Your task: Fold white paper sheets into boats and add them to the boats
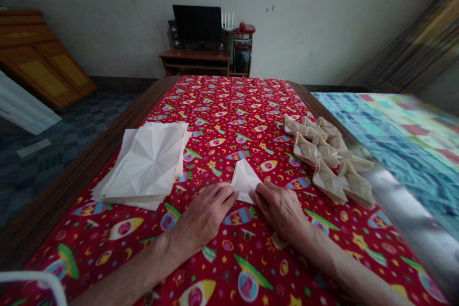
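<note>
A small white sheet of folded paper [245, 178], pointed at its far end, lies on the red patterned tablecloth [229, 258] in front of me. My left hand [211, 205] pinches its left lower corner between thumb and fingers. On the other side, my right hand [281, 203] has its fingers closed over the right lower corner. To the left rests a stack of creased white paper sheets [150, 162], with fold lines radiating from the middle of the top one. Several folded paper pieces [324, 153] stand in rows at the right.
Brown table edges [118, 129] show along the cloth. A bed [401, 143] with a blue patterned cover adjoins the right side. Beyond the far end, a monitor [197, 26] sits on a desk [197, 56] beside a red telephone [246, 27]. A wooden cabinet [46, 57] stands at left.
</note>
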A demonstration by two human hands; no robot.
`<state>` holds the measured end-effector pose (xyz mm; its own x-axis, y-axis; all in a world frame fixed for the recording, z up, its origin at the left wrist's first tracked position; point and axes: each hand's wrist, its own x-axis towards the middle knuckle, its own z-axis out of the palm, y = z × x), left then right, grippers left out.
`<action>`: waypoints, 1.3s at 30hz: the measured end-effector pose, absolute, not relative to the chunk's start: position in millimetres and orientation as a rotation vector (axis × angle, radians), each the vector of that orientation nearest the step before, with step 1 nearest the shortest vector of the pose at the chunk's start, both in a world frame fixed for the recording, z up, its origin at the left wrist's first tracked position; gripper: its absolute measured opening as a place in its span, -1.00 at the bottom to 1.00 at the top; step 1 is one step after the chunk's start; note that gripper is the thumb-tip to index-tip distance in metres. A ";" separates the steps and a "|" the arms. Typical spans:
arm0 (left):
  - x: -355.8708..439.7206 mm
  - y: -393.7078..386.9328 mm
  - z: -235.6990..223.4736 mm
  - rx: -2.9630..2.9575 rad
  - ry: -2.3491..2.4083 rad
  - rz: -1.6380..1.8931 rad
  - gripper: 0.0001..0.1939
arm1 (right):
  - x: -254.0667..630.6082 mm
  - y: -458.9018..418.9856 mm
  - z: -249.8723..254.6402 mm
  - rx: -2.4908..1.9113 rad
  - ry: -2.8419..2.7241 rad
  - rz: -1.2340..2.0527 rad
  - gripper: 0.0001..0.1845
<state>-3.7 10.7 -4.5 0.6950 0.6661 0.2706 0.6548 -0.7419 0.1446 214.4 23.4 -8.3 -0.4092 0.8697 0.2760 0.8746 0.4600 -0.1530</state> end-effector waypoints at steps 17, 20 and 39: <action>-2.3 11.8 -0.1 2.820 1.132 0.412 -0.62 | 214.0 21.2 -2.6 -1.467 -2.384 -0.116 -0.71; -1.8 11.8 -0.1 2.803 1.130 0.431 -0.64 | 213.7 16.5 -1.3 -1.167 -2.454 -0.228 -0.70; -30.1 33.9 -6.5 2.475 0.964 0.869 -0.52 | 212.0 5.5 2.9 -1.022 -2.606 0.152 -0.56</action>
